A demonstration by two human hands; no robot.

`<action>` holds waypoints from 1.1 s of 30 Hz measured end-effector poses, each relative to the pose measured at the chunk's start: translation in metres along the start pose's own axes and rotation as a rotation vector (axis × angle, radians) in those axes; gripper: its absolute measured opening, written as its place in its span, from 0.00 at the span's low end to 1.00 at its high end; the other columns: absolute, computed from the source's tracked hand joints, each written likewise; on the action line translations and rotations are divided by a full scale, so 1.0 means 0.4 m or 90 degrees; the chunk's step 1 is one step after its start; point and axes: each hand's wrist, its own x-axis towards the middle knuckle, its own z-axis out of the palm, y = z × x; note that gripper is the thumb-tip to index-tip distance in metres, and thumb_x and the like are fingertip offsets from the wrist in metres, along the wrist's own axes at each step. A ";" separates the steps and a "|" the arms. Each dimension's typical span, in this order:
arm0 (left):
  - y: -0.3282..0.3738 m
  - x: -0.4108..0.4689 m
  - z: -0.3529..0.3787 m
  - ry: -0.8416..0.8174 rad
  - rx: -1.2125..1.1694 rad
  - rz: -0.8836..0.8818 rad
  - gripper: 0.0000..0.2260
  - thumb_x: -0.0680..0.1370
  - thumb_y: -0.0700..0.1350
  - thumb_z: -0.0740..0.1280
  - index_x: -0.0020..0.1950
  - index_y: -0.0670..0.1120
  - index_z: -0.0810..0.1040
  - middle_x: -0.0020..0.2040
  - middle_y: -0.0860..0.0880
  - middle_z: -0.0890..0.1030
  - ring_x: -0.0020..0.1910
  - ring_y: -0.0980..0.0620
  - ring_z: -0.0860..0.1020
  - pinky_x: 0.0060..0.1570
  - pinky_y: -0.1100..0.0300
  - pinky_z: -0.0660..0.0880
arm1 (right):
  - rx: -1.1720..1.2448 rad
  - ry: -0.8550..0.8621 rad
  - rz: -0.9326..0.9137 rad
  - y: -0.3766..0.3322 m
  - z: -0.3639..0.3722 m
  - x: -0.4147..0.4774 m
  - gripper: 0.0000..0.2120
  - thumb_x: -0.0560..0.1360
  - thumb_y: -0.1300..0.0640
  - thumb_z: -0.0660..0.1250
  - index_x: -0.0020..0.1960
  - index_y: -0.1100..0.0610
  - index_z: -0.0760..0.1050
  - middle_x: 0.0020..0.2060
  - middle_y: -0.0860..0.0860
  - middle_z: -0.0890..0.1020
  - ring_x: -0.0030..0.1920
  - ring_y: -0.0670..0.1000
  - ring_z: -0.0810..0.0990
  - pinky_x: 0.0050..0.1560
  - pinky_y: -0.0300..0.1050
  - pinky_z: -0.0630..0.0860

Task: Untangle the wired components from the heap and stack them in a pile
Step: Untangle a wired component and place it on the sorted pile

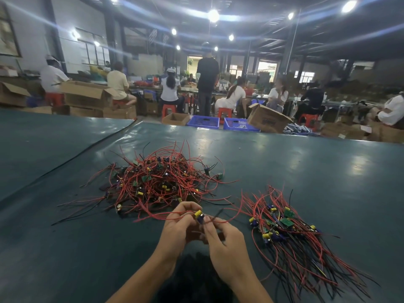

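A tangled heap (pixel 157 180) of red and black wires with small green boards and yellow parts lies on the dark green table (pixel 306 171), just beyond my hands. To the right lies a sorted pile (pixel 290 232) of the same components, wires trailing toward me. Between the two, my left hand (pixel 178 226) and my right hand (pixel 220 239) together pinch one wired component (pixel 199 215), a yellow and blue part held above the table. Its red wires run left toward the heap and right toward the pile.
A seam in the table cover (pixel 87 149) runs diagonally at the left. Beyond the far edge stand blue crates (pixel 204 121), cardboard boxes (pixel 267 121) and red stools, with several seated people at other benches and one standing person (pixel 206 79).
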 end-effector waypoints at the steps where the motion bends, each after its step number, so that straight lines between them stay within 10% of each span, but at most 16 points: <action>1: 0.001 -0.001 0.002 -0.008 -0.030 -0.018 0.11 0.77 0.29 0.56 0.44 0.40 0.75 0.36 0.43 0.79 0.32 0.49 0.79 0.30 0.58 0.77 | 0.037 -0.002 0.005 -0.001 0.004 0.001 0.10 0.80 0.48 0.63 0.53 0.49 0.82 0.43 0.41 0.85 0.46 0.41 0.83 0.48 0.38 0.79; 6: -0.010 0.006 -0.001 -0.004 0.021 0.007 0.09 0.79 0.40 0.63 0.42 0.39 0.79 0.34 0.43 0.80 0.32 0.52 0.79 0.32 0.61 0.77 | 0.156 0.028 0.054 -0.005 0.006 0.007 0.08 0.79 0.55 0.65 0.47 0.53 0.83 0.39 0.50 0.86 0.43 0.49 0.84 0.48 0.43 0.81; 14: -0.048 0.007 -0.020 0.001 0.269 0.079 0.10 0.81 0.42 0.62 0.44 0.42 0.80 0.33 0.47 0.83 0.34 0.49 0.82 0.36 0.57 0.80 | 0.278 0.053 0.168 -0.004 0.002 0.004 0.07 0.77 0.63 0.67 0.47 0.55 0.82 0.28 0.48 0.81 0.23 0.42 0.73 0.22 0.36 0.69; 22: -0.064 0.005 -0.035 -0.007 0.439 0.175 0.11 0.82 0.44 0.61 0.42 0.48 0.80 0.37 0.48 0.83 0.36 0.50 0.80 0.39 0.54 0.78 | 0.235 0.086 0.139 0.007 0.017 -0.003 0.02 0.74 0.59 0.73 0.43 0.53 0.83 0.36 0.47 0.85 0.39 0.45 0.84 0.38 0.36 0.80; 33: -0.075 -0.004 -0.025 -0.082 0.324 0.149 0.19 0.81 0.54 0.54 0.49 0.49 0.83 0.44 0.49 0.85 0.45 0.51 0.83 0.47 0.54 0.80 | 0.281 0.048 0.183 0.014 0.021 0.003 0.04 0.73 0.63 0.73 0.43 0.62 0.78 0.31 0.52 0.82 0.32 0.46 0.81 0.33 0.36 0.78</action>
